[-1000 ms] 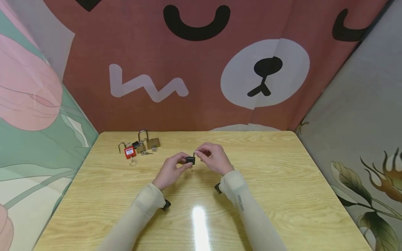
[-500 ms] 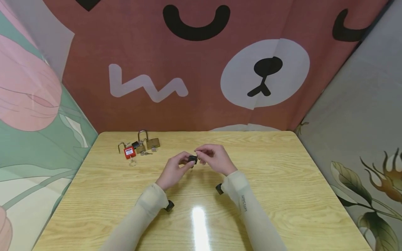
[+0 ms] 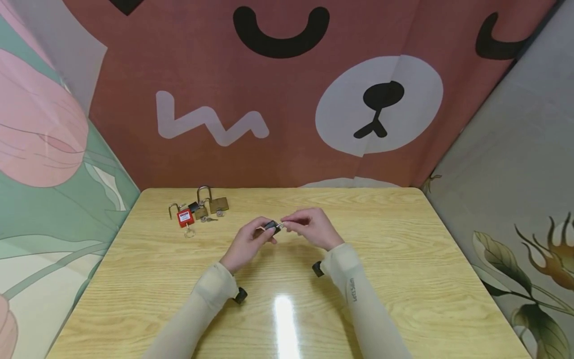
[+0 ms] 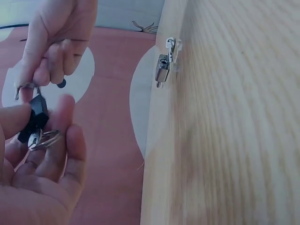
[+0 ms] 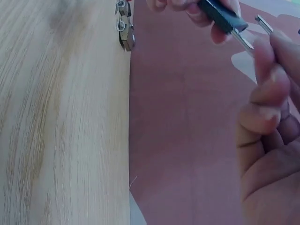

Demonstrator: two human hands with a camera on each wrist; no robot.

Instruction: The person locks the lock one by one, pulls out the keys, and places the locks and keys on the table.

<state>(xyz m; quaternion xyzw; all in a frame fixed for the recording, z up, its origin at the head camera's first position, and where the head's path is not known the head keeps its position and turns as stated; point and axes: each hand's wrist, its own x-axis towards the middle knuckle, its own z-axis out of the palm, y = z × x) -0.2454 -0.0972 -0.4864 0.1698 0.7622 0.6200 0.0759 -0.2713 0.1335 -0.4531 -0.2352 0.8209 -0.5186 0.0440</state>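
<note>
A small black padlock (image 3: 272, 227) is held up over the table by my left hand (image 3: 246, 242), whose thumb and fingers grip its body. Its silver shackle (image 5: 242, 41) stands out of the body, with the free end clear of the lock. My right hand (image 3: 311, 228) pinches that shackle between thumb and fingertip. In the left wrist view, the padlock (image 4: 38, 111) sits between left thumb and fingers, and a key ring (image 4: 47, 139) dangles from its lower end. The fingers of the right hand (image 5: 269, 112) cover the bend of the shackle.
At the back left lie a red padlock (image 3: 185, 217), a large brass padlock (image 3: 219, 205), a smaller brass one (image 3: 201, 213) and a black one (image 3: 193, 207), with keys. Another small padlock (image 4: 162, 69) with keys shows in the left wrist view. Printed curtains surround the wooden table (image 3: 381, 309).
The black padlock has turned in the left hand, so its shackle points right instead of up. My right hand has shifted slightly right and down, still pinching the shackle.
</note>
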